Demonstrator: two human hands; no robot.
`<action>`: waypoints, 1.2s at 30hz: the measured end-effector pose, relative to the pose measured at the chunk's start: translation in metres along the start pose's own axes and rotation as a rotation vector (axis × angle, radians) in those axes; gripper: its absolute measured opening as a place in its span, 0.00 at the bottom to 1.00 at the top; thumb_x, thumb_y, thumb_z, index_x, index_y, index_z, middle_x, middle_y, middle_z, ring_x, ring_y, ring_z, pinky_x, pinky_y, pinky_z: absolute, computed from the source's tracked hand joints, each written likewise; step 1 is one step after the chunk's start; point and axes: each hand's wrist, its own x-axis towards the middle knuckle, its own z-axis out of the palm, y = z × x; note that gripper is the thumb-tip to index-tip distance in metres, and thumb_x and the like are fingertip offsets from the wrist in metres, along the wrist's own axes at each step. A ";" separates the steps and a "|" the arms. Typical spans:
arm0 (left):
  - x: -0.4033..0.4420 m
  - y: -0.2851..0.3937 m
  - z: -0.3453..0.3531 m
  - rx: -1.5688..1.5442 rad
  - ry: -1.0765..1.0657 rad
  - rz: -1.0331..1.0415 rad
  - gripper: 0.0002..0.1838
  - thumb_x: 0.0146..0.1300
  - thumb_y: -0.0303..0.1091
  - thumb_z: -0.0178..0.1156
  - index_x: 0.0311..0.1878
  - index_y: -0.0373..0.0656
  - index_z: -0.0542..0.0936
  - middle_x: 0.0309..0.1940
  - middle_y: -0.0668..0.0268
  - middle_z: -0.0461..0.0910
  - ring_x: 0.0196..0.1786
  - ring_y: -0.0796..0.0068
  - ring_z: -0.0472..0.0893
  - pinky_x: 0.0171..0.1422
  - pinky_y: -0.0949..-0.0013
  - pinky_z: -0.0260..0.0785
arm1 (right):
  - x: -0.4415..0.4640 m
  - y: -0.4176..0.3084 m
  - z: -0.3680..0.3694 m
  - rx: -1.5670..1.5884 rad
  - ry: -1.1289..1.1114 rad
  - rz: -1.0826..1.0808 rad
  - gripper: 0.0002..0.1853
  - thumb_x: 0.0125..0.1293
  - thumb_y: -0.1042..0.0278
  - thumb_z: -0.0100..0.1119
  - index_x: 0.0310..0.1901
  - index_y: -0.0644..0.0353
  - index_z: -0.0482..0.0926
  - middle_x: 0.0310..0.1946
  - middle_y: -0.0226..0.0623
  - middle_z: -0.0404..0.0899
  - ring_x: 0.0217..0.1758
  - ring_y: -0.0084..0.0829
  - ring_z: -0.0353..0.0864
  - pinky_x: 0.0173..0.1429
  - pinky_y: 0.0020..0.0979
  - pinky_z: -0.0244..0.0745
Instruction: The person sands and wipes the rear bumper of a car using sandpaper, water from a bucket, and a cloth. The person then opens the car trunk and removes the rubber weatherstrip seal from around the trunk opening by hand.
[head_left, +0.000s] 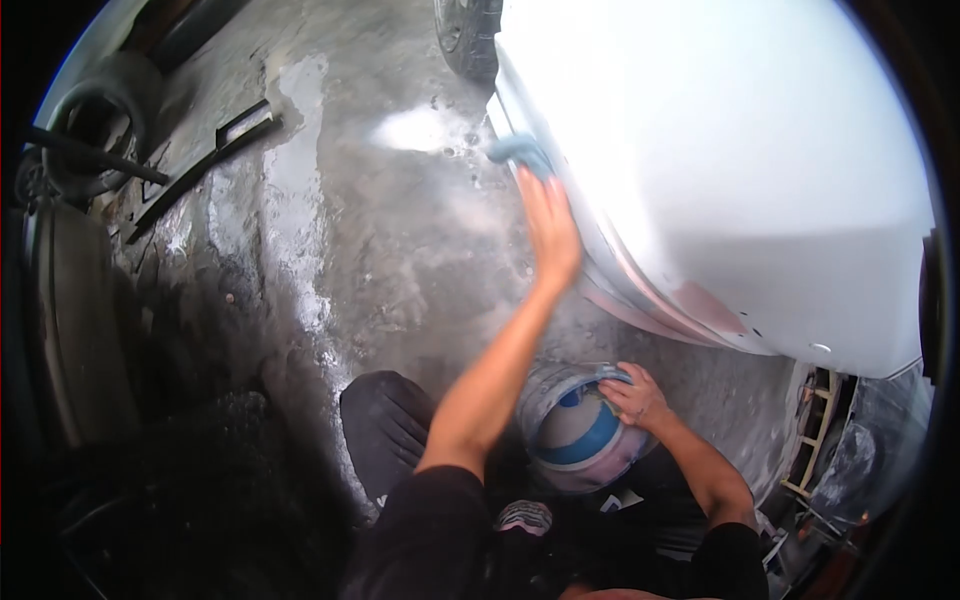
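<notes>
My left hand (551, 228) stretches forward along the lower side of a white car (760, 160). Under its fingertips a blue-grey cloth (523, 152) is pressed to the car's lower edge. My right hand (637, 396) has its fingers hooked over the rim of a round bucket (590, 476), which stands tilted between my legs. Inside the bucket show cloudy liquid and a blue band; I cannot tell what the band is. Reddish-brown and pink patches (708, 305) mark the car's lower panel near the bucket.
A car wheel (468, 38) stands at the top. Loose tyres (98, 130) and a long dark trim piece (205, 165) lie on the left. The grey concrete floor (400, 260) has wet, pale streaks. Exposed car parts (820, 430) are at the lower right.
</notes>
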 end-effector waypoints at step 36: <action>0.110 -0.011 -0.014 0.108 0.205 0.214 0.32 0.84 0.45 0.42 0.76 0.24 0.62 0.78 0.36 0.62 0.81 0.44 0.62 0.86 0.51 0.50 | 0.001 -0.006 0.000 -0.002 0.012 0.033 0.42 0.34 0.65 0.77 0.62 0.49 0.84 0.65 0.23 0.78 0.76 0.49 0.67 0.76 0.53 0.68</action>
